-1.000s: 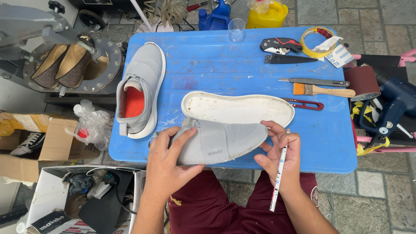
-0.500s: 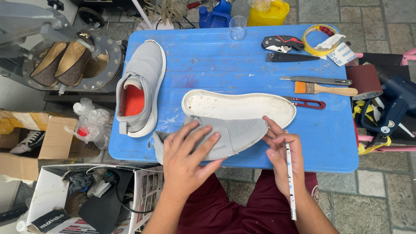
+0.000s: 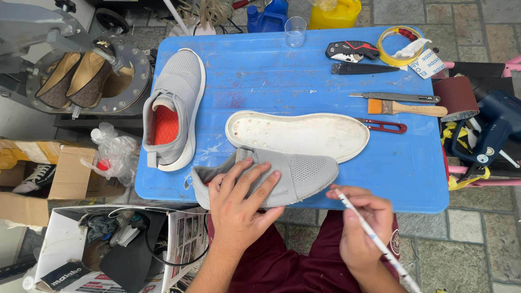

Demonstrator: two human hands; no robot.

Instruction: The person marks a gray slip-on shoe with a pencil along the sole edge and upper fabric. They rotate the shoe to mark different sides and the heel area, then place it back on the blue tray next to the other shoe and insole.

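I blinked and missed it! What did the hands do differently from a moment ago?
The right hand let go of the grey shoe upper and drew back toward the body, keeping its white pen. The left hand slid further over the upper. The white sole and complete grey shoe stayed put.

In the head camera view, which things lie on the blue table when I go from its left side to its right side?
Grey shoe with red lining → left hand on grey shoe upper → white sole → red snips → paintbrush, on the blue table.
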